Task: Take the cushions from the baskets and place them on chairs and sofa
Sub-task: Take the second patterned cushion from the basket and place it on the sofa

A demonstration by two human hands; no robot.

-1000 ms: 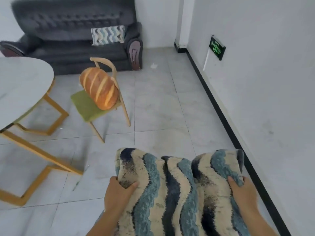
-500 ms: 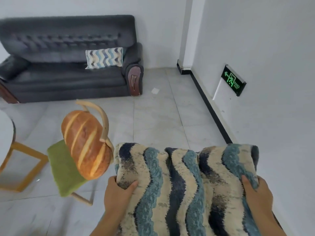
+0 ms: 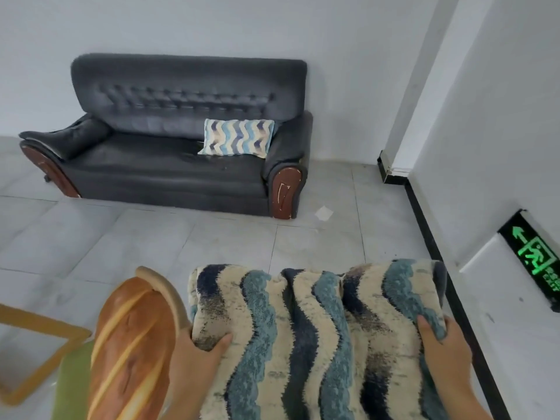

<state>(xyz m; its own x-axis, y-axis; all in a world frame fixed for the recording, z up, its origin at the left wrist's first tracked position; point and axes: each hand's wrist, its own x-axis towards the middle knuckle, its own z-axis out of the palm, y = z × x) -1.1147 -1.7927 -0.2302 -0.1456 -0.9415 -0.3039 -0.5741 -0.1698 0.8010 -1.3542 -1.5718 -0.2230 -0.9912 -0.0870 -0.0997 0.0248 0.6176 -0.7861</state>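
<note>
Here the left hand (image 3: 197, 360) gripped the near left edge of a large wavy-striped cushion (image 3: 306, 338), thumb pressed on top of the fabric and the rest of the fingers hidden beneath, while the right hand (image 3: 445, 353) held the near right edge in the same manner, thumb on top and fingers tucked under. The cushion was thus carried between both hands, held out flat in front of the person and clear of the floor (image 3: 181, 237), its pile bunched into a fold near the middle. Just to its left stood a wooden chair (image 3: 165, 292) with a green seat, already bearing a bread-shaped cushion (image 3: 130, 344) propped against its curved back; the carried cushion's left edge lay beside that backrest, though whether they touched could not be told. Well ahead, against the far wall, sat the dark sofa (image 3: 169, 165), with a smaller zigzag-patterned cushion (image 3: 238, 136) leaning at its right end and most of its seat bare. By the look of it, the step in hand was transport: one chair and one end of the sofa were served, and this cushion seemed bound for the sofa. The next move would call for walking past the chair without knocking it, then lowering the cushion onto the open seat and releasing both edges together.
</note>
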